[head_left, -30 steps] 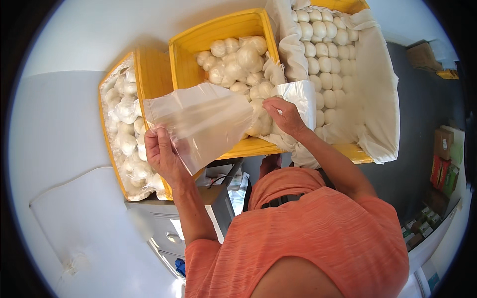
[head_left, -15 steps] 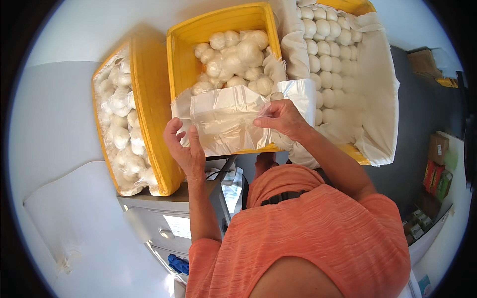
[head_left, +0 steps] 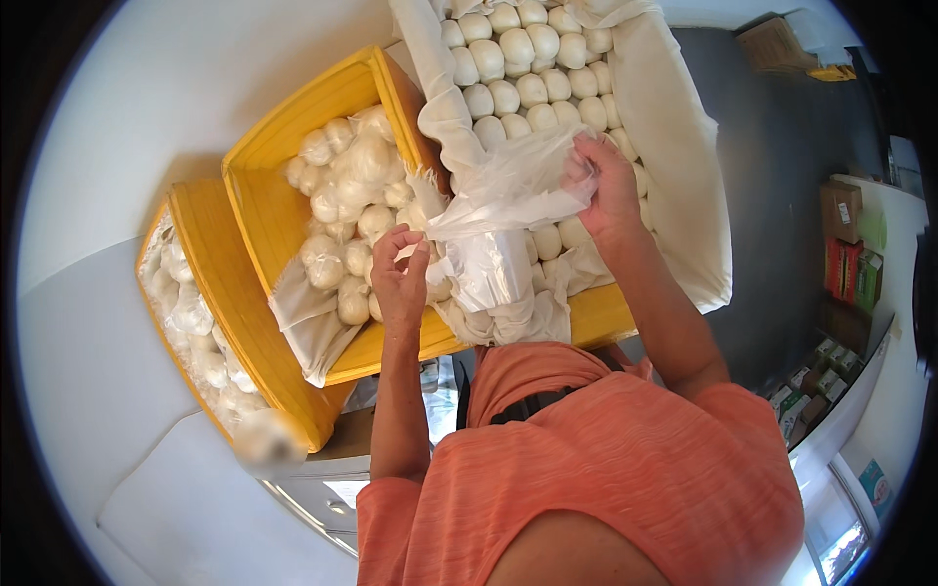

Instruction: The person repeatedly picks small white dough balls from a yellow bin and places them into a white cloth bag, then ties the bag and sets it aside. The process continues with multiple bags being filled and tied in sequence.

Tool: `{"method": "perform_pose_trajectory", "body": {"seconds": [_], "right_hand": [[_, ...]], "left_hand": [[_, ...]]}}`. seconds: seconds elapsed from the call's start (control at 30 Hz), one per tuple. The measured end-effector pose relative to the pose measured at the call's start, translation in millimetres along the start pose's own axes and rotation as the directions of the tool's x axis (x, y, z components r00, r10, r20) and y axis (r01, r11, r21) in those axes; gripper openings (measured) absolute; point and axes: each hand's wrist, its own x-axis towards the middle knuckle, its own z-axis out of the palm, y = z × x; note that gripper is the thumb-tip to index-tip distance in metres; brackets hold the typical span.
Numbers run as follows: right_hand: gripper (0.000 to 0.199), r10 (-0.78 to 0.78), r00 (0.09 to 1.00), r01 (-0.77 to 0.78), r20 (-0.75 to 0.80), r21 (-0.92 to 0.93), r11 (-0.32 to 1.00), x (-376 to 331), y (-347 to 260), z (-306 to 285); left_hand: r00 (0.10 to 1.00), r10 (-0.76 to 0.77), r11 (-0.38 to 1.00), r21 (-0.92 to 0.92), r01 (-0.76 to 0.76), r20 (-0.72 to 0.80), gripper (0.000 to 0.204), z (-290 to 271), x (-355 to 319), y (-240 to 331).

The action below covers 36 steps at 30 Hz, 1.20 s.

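Note:
A clear plastic bag [head_left: 518, 190] is stretched in the air between my hands. My right hand [head_left: 608, 190] has its fingers closed on the bag's upper right part. My left hand [head_left: 399, 273] pinches its left end. Just beneath lies a stack of flat plastic bags [head_left: 489, 269], on bunched white cloth between two yellow crates. Under and beyond my right hand, rows of white round steamed buns [head_left: 532, 90] fill the right crate, lined with white cloth [head_left: 674, 146]. Bagged buns [head_left: 357, 181] lie in the middle yellow crate [head_left: 256, 210], left of my left hand.
Another yellow crate [head_left: 234, 303] at the left holds more bagged buns [head_left: 195, 317]. A grey drawer cabinet [head_left: 327, 488] stands below it. Cardboard boxes [head_left: 840, 210] and small packages sit along the right wall, beyond the dark floor [head_left: 782, 146].
My right hand has moved up and to the right, over the bun rows, drawing the bag out from a flat sheet. The view has turned, shifting the crates leftward.

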Motion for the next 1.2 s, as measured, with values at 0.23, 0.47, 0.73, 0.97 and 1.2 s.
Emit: {"method": "perform_pose_trajectory", "body": {"seconds": [0.23, 0.47, 0.73, 0.97, 1.2], "right_hand": [[0.021, 0.013, 0.825, 0.446, 0.565, -0.664, 0.600, -7, -3, 16], [0.035, 0.017, 0.953, 0.243, 0.301, -0.801, 0.548, 144, -23, -79], [0.083, -0.309, 0.917, 0.128, 0.254, -0.918, -0.375, 350, 20, -58], [0.076, -0.274, 0.901, 0.207, 0.335, -0.890, -0.405, 409, 20, -83], [0.070, 0.034, 0.990, 0.133, 0.135, -0.990, 0.049, 417, -30, -83]], "left_hand": [[0.877, 0.457, 0.807, 0.346, -0.479, 0.148, 0.039, 106, 46, 56], [0.944, 0.331, 0.871, 0.389, -0.301, -0.010, 0.021, 80, 71, 25], [0.997, 0.057, 0.956, 0.292, -0.038, -0.057, 0.014, 89, 60, 36], [0.968, -0.235, 0.969, 0.052, 0.240, -0.083, 0.016, 81, 52, 24], [0.963, -0.269, 0.944, -0.191, 0.269, 0.026, 0.010, 68, 57, 46]]}}
